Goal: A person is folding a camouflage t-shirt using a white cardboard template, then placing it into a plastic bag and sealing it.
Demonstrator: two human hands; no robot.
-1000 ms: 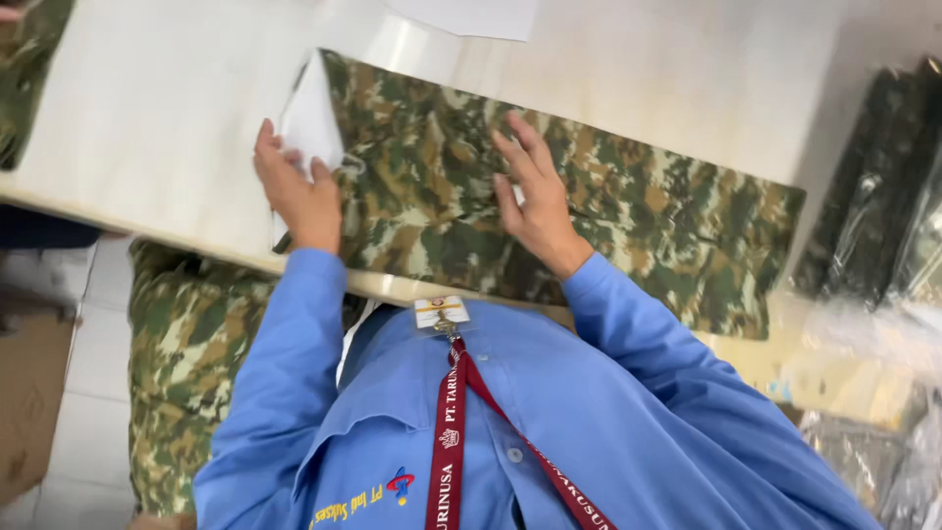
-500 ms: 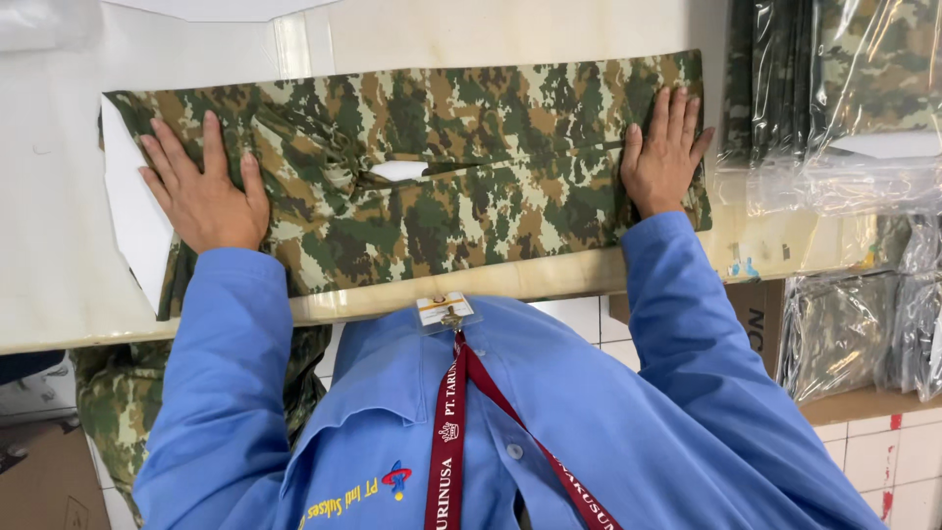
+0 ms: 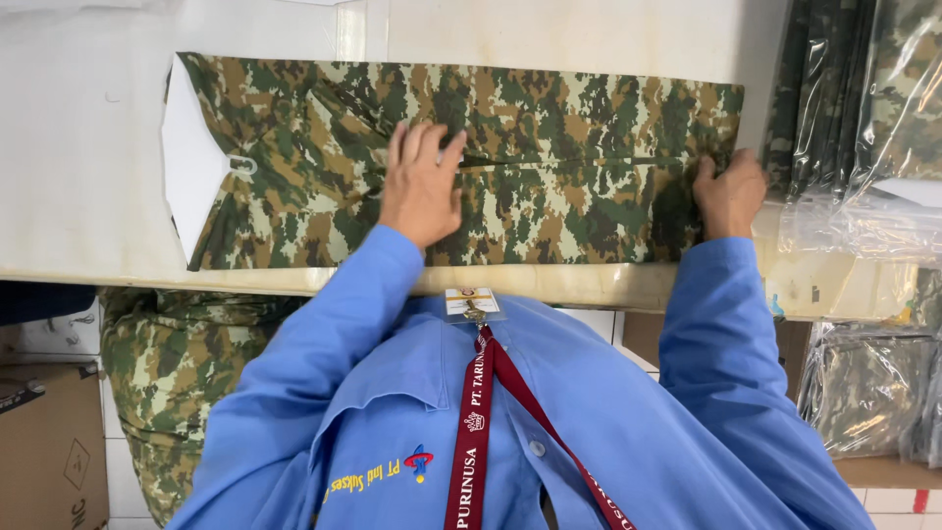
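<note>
The folded camouflage garment [image 3: 549, 157] lies lengthwise across the table [image 3: 88, 177], long axis left to right. My left hand [image 3: 422, 186] presses flat and open on its middle; my right hand [image 3: 728, 193] curls closed, pinching the garment's right end.

The camouflage garment [image 3: 549, 147] is matt woven cloth — a stiff white paper insert [image 3: 191, 162] at nine o'clock. Table [image 3: 88, 186]: smooth, pale, faintly glossy. At three o'clock, glossy clear plastic bags [image 3: 854, 216] — crinkled. Sleeves [image 3: 324, 353]: smooth blue cloth.
</note>
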